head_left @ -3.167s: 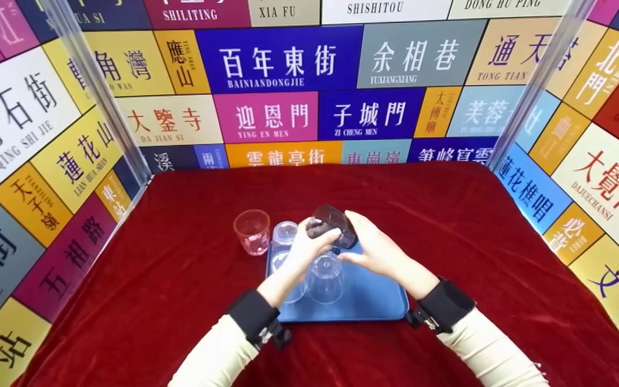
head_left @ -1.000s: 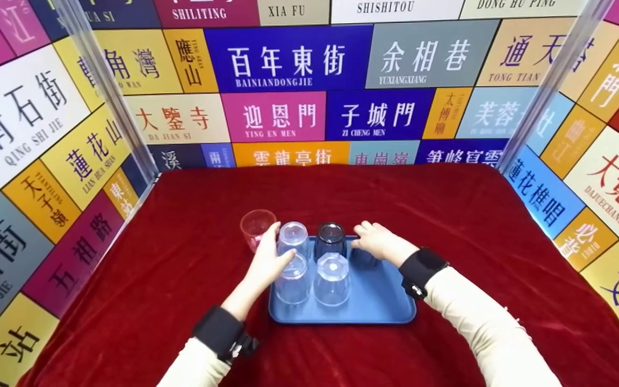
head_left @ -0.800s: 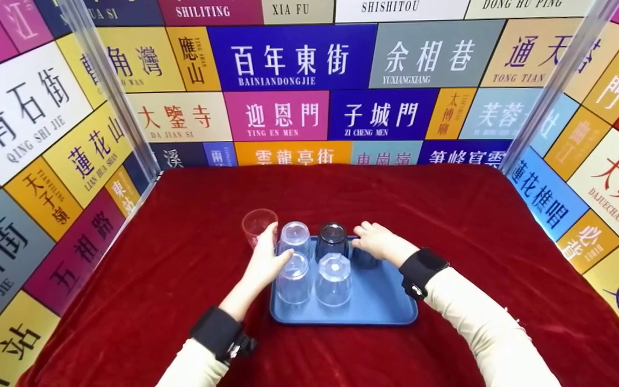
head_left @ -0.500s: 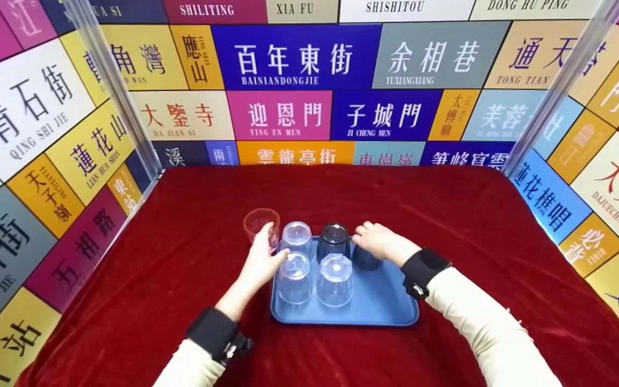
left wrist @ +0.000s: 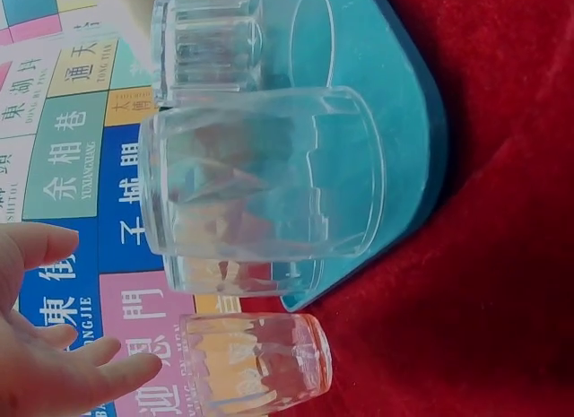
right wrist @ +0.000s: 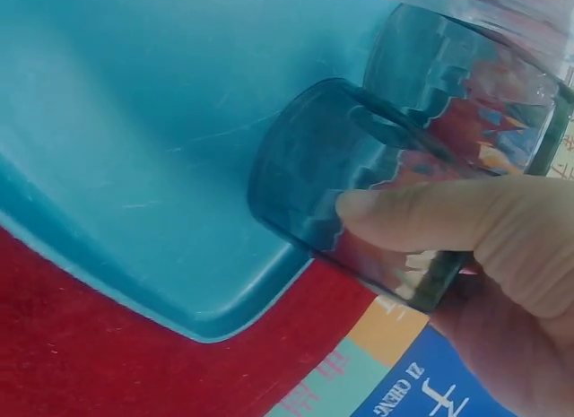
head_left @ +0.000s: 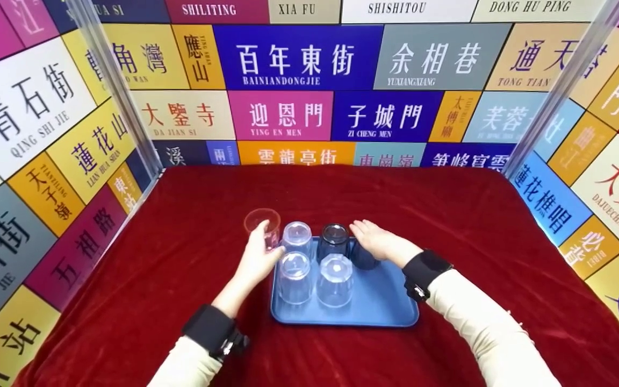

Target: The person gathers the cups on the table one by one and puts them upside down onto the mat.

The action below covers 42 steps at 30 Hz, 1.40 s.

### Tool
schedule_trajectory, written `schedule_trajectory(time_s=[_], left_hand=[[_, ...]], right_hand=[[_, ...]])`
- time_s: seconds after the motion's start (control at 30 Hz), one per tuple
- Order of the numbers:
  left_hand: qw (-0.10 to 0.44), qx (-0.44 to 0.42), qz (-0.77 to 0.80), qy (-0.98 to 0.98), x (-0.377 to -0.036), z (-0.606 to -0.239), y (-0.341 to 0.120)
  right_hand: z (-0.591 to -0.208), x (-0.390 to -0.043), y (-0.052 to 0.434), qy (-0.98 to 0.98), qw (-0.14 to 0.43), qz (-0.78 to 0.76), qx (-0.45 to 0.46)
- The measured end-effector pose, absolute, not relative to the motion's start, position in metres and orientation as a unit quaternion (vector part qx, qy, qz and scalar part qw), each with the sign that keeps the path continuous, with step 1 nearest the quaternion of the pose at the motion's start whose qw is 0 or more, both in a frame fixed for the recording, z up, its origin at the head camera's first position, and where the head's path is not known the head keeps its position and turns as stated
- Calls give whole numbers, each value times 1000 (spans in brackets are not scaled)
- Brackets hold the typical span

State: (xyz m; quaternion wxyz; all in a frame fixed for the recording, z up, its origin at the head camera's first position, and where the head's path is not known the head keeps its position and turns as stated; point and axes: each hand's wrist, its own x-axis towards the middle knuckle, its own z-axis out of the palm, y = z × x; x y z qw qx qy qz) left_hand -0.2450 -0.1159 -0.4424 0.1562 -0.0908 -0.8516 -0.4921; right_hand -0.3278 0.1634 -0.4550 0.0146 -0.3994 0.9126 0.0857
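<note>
My left hand is spread beside a pink-tinted glass standing upright on the red cloth, mouth up. In the left wrist view a gap shows between its fingers and the pink-tinted glass. The right hand is at a dark glass upside down on the blue tray. Its thumb lies along the dark glass's side, with the fingers straightened past the base and partly hidden. A second dark glass stands inverted just left of it.
Several clear glasses share the tray upside down: one clear glass at the back left, another clear glass in front of it, and a faceted glass. Red cloth covers the table, enclosed by sign-covered walls.
Both hands held dark glassware over the tray; two dark glasses now stand inverted on it. The left hand has moved left to the pink glass. The right fingers have just straightened.
</note>
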Motion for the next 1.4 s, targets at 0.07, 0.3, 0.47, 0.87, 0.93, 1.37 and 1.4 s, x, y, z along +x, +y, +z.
schedule_trajectory(time_s=[0.07,0.3,0.47,0.87,0.93,1.37,1.4], left_hand=[[167,-83,-484,-855,-247,-442,-118],[182,-36,-473,-861,-254,-449,-131],[158,9,-473,-867,-259,-461,-140],[121,62,-520,-843,-293,-499,-150],[123,70,-520,-843,-296,-501,-148],[128,93,-475,-865,-302,-497,-141],[132,95,-475,-865,-303,-497,-141]], right_hand=[[-456,-327,167,911,-2,81,-405],[-456,-325,200,905,-80,-37,-415],[-455,-324,244,919,-120,-132,-351],[-468,-301,332,941,-124,-252,-186],[-473,-297,342,943,-125,-255,-176],[-495,-286,374,956,-114,-208,-175],[-495,-286,375,956,-114,-207,-175]])
